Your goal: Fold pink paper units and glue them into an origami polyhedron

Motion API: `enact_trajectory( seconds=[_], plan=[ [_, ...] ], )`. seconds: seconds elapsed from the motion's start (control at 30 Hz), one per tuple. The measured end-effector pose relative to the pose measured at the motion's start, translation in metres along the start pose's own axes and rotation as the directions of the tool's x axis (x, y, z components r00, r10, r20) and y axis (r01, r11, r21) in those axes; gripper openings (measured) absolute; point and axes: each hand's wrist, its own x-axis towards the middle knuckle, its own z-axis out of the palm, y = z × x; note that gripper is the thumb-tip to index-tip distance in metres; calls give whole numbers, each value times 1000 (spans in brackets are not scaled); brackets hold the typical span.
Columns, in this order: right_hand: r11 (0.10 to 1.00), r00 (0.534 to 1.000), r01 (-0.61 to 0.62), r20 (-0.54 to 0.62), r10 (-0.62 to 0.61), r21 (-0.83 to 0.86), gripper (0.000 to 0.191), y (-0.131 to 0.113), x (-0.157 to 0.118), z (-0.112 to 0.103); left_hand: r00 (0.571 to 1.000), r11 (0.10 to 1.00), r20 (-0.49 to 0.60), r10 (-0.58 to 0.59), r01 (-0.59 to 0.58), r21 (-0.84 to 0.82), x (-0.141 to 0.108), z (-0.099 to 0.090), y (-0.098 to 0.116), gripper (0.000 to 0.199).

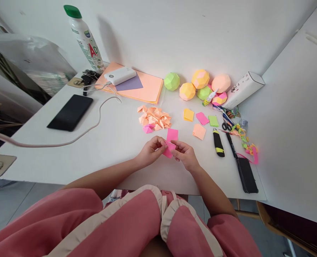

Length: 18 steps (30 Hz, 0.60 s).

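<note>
Between my two hands is a small pink paper square [169, 150], held just above the front of the table. My left hand [153, 150] pinches its left side between thumb and fingers. On the other side, my right hand [184, 154] grips the right edge the same way. Another pink sheet [172, 134] lies just beyond my fingers. Past my left hand sits a heap of folded peach paper pieces [157, 117], with a folded pink piece [148, 128] at its near edge. Small stacks of yellow [188, 114], pink [202, 118], green [213, 120] and peach paper [199, 131] lie to the right.
Several faceted paper balls [200, 78] rest against the wall beside a white box [245, 89]. A cutter [218, 143], scissors [226, 126] and a black case [247, 175] lie right. Leftward are a phone [70, 112], power bank [120, 75], cable [99, 116] and tall bottle [86, 41].
</note>
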Motion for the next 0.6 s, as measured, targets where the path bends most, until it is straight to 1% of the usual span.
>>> enact_trajectory(
  seconds=[0.07, 0.13, 0.2, 0.27, 0.4, 0.5, 0.6],
  plan=[
    [1000, 1000, -16, 23, 16, 9, 37, 0, 1, -1, 999, 996, 35, 24, -28, 88, 0, -1, 0, 18],
    [1000, 999, -2, 44, 1, 15, 26, 0, 1, -2, 997, 986, 48, 58, -65, 154, 1, -2, 0, 24],
    [999, 998, 32, 56, -33, 12, 19, -1, 1, -2, 996, 983, 49, 72, -79, 166, 1, -3, -2, 31],
    [997, 996, 75, 54, -75, 1, 16, -2, 0, -2, 997, 988, 50, 50, -57, 141, 1, -3, -4, 36],
    [983, 984, 175, 24, -174, -57, 13, -4, -1, -2, 998, 994, 47, -43, 37, 107, 1, -3, -4, 41],
    [960, 967, 254, 11, -254, -117, 10, -6, -1, -2, 996, 987, 44, -83, 76, 138, 1, -2, -1, 42],
    [921, 938, 340, 6, -346, -192, 7, -7, -2, -2, 994, 982, 45, -97, 89, 167, 1, -2, 3, 40]
  ],
)
